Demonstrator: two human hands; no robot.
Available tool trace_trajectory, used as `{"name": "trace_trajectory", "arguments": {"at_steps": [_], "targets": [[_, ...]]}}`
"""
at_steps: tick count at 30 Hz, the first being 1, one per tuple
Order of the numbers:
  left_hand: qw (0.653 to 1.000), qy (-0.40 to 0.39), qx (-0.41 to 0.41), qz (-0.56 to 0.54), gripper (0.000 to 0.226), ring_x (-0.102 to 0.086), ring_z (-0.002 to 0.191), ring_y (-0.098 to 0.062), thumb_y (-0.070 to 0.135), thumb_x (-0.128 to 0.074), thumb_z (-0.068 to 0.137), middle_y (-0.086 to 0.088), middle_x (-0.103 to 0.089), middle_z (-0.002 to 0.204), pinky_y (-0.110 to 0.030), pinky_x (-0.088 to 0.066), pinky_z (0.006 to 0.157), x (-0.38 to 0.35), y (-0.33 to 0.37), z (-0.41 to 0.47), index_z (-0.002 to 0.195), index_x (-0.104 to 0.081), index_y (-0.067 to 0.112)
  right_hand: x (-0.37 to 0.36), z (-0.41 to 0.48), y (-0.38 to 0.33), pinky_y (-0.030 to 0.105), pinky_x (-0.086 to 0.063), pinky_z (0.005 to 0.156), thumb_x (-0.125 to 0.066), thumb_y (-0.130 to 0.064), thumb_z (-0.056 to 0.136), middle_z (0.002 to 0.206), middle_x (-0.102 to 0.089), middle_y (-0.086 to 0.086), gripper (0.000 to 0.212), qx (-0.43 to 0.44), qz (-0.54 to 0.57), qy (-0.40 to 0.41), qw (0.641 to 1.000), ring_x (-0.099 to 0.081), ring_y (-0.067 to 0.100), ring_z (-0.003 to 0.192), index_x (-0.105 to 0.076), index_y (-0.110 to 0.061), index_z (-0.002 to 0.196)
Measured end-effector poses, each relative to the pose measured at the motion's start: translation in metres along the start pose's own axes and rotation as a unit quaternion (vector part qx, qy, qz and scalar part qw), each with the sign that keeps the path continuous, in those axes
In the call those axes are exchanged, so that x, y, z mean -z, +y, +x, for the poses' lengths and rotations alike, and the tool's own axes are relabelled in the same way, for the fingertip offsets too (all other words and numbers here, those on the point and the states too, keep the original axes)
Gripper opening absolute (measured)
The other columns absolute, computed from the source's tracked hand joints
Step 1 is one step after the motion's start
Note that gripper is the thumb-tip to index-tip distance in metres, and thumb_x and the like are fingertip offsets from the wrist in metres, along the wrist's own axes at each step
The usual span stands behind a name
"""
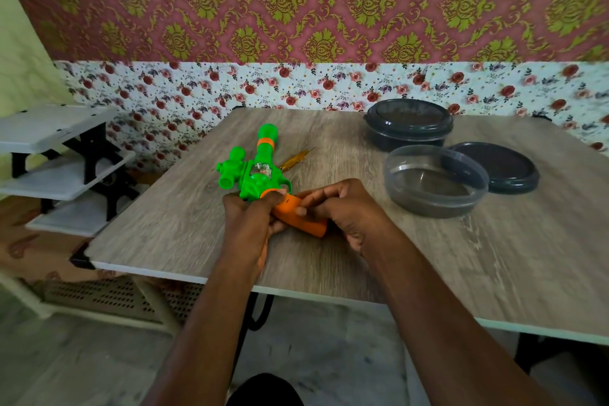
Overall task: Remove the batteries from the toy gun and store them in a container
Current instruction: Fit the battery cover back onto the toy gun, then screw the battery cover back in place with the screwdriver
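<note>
A green toy gun (256, 164) with an orange handle (301, 218) lies on the wooden table (428, 257), barrel pointing away from me. My left hand (248, 224) grips the gun where the green body meets the handle. My right hand (342, 212) holds the orange handle from the right, its fingertips pressed on the handle's side. No batteries are visible. An open clear round container (435, 180) stands to the right of the gun, with its dark lid (501, 166) lying beside it.
A yellow-handled screwdriver (294, 160) lies just behind the gun. A second dark container (408, 123), lidded, stands at the back of the table. A white shelf rack (59, 155) stands off the table's left edge.
</note>
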State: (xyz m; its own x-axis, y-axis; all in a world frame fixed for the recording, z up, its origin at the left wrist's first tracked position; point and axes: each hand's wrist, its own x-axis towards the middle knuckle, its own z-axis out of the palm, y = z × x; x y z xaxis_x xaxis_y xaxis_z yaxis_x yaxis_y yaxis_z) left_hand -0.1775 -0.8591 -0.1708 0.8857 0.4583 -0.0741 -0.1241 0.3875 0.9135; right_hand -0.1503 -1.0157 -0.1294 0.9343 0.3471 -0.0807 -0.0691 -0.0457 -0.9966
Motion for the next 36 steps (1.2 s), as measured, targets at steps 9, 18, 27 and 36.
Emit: {"name": "trace_trajectory", "arguments": {"at_steps": [9,18,27,36], "targets": [[1.0,-0.002,-0.007,0.002,0.077,-0.076,0.105,-0.038,0.014,-0.083,0.072,-0.024,-0.073,0.122,-0.052,-0.065,0.074,0.0,0.0,0.0,0.139,-0.049,-0.001,-0.001,0.004,0.004,0.039,-0.056,0.093,-0.081,0.01,0.066,0.097,-0.08,0.01,0.017,-0.008,0.01,0.023,1.0,-0.069,0.024,0.109,-0.079,-0.005,0.073],[1.0,0.007,-0.008,0.0,0.058,-0.077,0.103,-0.036,0.002,-0.079,0.086,-0.024,-0.074,0.119,-0.052,-0.065,0.073,0.0,-0.003,0.001,0.135,-0.048,-0.002,0.004,0.005,0.007,0.038,-0.056,0.1,-0.078,0.013,0.07,0.099,-0.08,0.01,0.019,0.006,0.016,0.001,1.0,-0.071,0.024,0.11,-0.079,-0.001,0.082],[0.999,0.03,-0.012,-0.031,0.06,-0.075,0.109,-0.033,0.001,-0.078,0.087,-0.024,-0.07,0.126,-0.046,-0.064,0.068,-0.002,-0.002,-0.003,0.137,-0.045,0.002,0.005,0.013,0.001,0.039,-0.056,0.095,-0.084,-0.004,0.072,0.096,-0.078,0.017,0.02,0.007,0.067,0.011,0.998,-0.07,0.028,0.1,-0.078,-0.001,0.091],[0.996,0.07,-0.008,-0.056,0.049,-0.073,0.105,-0.027,-0.003,-0.074,0.09,-0.019,-0.066,0.125,-0.044,-0.065,0.066,-0.005,0.002,-0.005,0.126,-0.044,0.01,0.003,0.089,-0.002,0.035,-0.058,0.087,-0.059,0.0,0.09,0.108,-0.076,0.006,0.031,0.163,-0.319,0.115,0.927,-0.07,0.022,0.102,-0.08,-0.017,0.106]]}}
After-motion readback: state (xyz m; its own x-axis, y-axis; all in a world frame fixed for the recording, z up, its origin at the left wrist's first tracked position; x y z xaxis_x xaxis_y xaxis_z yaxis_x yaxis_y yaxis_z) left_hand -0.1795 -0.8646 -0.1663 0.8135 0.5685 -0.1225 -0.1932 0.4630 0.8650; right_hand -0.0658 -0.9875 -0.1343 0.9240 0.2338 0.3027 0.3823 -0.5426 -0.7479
